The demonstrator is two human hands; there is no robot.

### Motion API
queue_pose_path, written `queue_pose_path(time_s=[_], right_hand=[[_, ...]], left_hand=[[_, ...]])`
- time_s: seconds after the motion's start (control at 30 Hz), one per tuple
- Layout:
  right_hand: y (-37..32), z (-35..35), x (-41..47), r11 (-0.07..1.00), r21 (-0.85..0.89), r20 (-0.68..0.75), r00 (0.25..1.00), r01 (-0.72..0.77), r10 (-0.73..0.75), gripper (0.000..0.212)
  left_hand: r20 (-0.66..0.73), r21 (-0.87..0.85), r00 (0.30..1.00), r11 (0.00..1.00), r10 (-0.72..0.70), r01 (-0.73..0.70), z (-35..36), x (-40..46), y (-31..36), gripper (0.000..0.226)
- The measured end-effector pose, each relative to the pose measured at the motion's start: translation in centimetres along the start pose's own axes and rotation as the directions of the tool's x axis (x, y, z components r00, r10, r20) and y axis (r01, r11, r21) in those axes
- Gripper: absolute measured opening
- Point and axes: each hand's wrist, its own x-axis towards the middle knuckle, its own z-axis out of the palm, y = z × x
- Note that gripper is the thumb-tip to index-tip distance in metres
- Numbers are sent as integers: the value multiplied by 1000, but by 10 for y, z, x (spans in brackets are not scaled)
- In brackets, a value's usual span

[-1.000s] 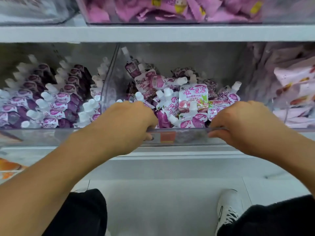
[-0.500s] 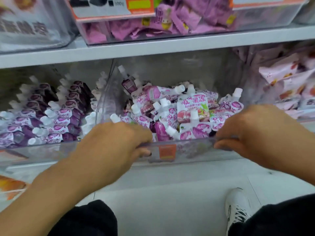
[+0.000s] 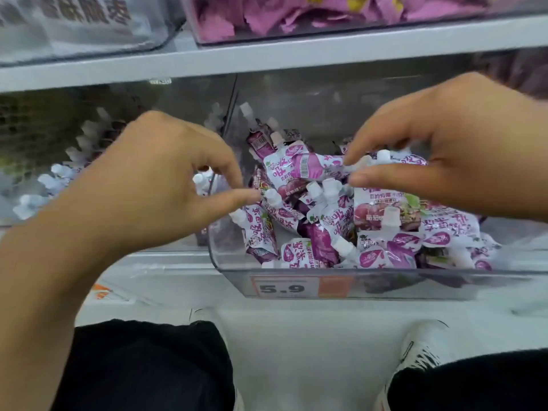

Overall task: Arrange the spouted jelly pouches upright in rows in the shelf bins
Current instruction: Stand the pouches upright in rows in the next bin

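A clear shelf bin (image 3: pixel 228 264) stands pulled forward, full of white and purple spouted jelly pouches (image 3: pixel 335 226) lying jumbled in all directions. My right hand (image 3: pixel 462 143) hovers over the pile and pinches the spout of one pouch (image 3: pixel 311 167) that lies sideways on top. My left hand (image 3: pixel 154 179) reaches in at the bin's left wall. Its thumb and index finger close on the top of a pouch by its white cap (image 3: pixel 273 196). In the neighbouring bin on the left, pouches (image 3: pixel 56 176) stand upright in rows, partly hidden by my left hand.
A price label (image 3: pixel 281 289) reading 5.9 sits on the bin's front wall. The shelf board above (image 3: pixel 267 54) carries bins of pink packets (image 3: pixel 326 19), leaving limited height over the pouches. My knees and a white shoe (image 3: pixel 421 348) are below on the pale floor.
Both hands have let go of the bin's front rim and risen over the pile. The bin sits further out from the shelf. Each hand now closes on a pouch.
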Motion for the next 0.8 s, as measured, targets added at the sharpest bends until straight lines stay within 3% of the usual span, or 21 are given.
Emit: queue_pose_path(time_s=[0.13,0.2,0.27,0.37,0.53,0.6,0.7,0.8], right_hand=[[-19,55,63,958,-208,224,963,195,-148,49],[-20,79,74,903,-357,340,934,240,-113,63],[-21,86,78,877,-429,364,930,215,-50,56],[-14,79,77,920,-350,219,970,179,-106,9],[16,41,43,955,-290,227,974,57,11,21],[25,35,33,975,-216,220,971,-41,90,26],[36,31,34,976,-168,219,961,-136,172,28],[43,19,35,971,-146,190,958,-188,214,26]], left_hand=[[110,104,993,994,-34,22,-3,8,-16,18],[164,136,985,990,-51,29,4,12,-12,15],[225,153,972,988,-74,39,10,14,-10,15],[286,268,951,963,-115,35,17,12,-11,19],[354,389,917,921,-184,34,16,27,1,48],[380,474,909,880,-169,-34,26,38,8,57],[446,477,888,869,-114,-129,43,49,17,39],[455,353,885,933,-104,-72,47,49,15,25]])
